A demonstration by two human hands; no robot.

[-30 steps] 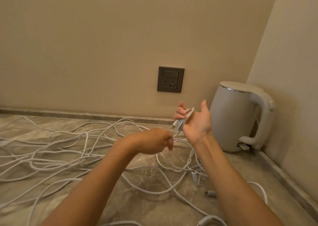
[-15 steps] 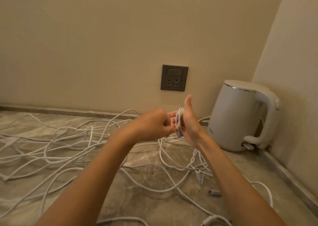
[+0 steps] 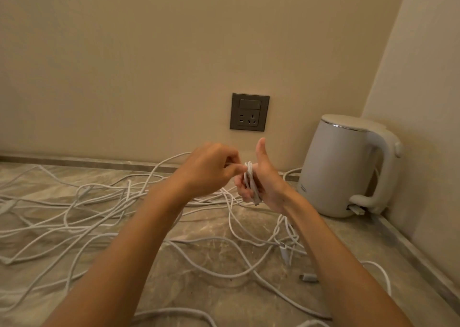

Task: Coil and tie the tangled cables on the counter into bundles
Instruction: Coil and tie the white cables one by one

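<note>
You hold a small coil [image 3: 250, 180] of thin white cable just left of the kettle [image 3: 346, 167], raised above the counter [image 3: 199, 292]. The coil is a few tight, narrow loops, smooth and round in section, wound over the curled fingers of your right hand [image 3: 267, 185], whose thumb stands straight up. Your left hand [image 3: 210, 170], a little further left of the kettle, has its fingers bent and pinches the top of the coil between thumb and forefinger. The loose cables [image 3: 99, 202] lie left of the kettle and in front of it in wide crossing curves, matte white on polished marble-like stone. The kettle is pale, smooth and rounded, with a thick loop handle.
</note>
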